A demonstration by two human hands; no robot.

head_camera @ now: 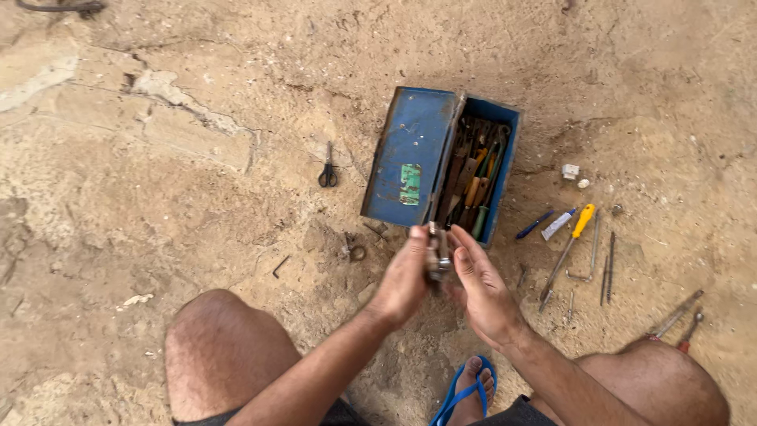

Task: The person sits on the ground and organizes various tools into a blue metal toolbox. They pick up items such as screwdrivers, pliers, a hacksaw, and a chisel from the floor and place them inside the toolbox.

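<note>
I hold a small grey metal tool (pixel 438 256) upright between both hands, just in front of an open blue metal toolbox (pixel 410 154). My left hand (pixel 404 278) grips it from the left, and my right hand (pixel 479 288) presses against it from the right with fingers stretched. The toolbox lid stands open on the left side. Its right compartment holds several rusty tools with orange and green handles (pixel 473 177).
Black scissors (pixel 328 174) lie left of the box on sandy ground. To the right lie a yellow-handled screwdriver (pixel 569 248), a blue pen (pixel 535 225), a white tube (pixel 558 224), metal rods (pixel 608 267) and red-handled pliers (pixel 676 319). My bare knees and blue sandal (pixel 465 390) are below.
</note>
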